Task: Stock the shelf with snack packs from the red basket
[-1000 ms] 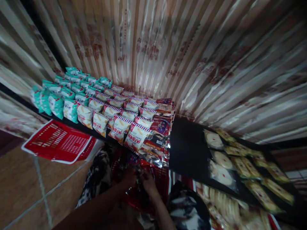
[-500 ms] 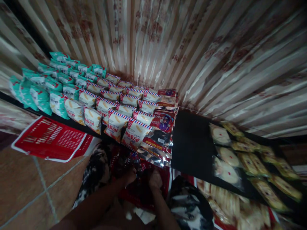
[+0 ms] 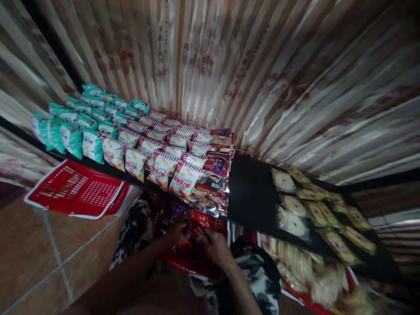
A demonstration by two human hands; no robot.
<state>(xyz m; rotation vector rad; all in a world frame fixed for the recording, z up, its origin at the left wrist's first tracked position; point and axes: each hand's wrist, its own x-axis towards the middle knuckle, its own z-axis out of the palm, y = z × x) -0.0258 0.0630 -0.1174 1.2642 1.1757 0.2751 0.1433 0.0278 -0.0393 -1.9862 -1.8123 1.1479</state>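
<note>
Furthest left on my feed, puffed teal-and-white bags (image 3: 72, 139) stand in rows along the black desk (image 3: 251, 197). On the near side below them, just off the desk's edge, I have a red panel (image 3: 82, 188) with a white border and white printing, over tan floor tiles (image 3: 29, 245). Next to the right come white bags (image 3: 183, 180), red lettering on the front and a red-and-blue striped band along the top.

Near me, in front of these, a red basket (image 3: 197, 262) sits between two knees in black-and-white patterned cloth (image 3: 259, 271). My left hand (image 3: 177, 235) is down in it, fingers bent inward among shiny red packets (image 3: 199, 218). The packets are glossy and crumpled, mostly dark red, one brighter orange-red on the far side. My right hand (image 3: 216, 246) reaches in from the right, its fingers curled toward the same packets; in this gloom I can't tell whether either hand is really pinching one.

Right of the white bags, flat dark-red packets (image 3: 213, 186) with silvery edges overlap in a column. Further right lie round pale packs (image 3: 292, 205), then long yellowish packs (image 3: 339, 247); below the desk's near edge, more pale packs (image 3: 300, 262) fill a red container.
</note>
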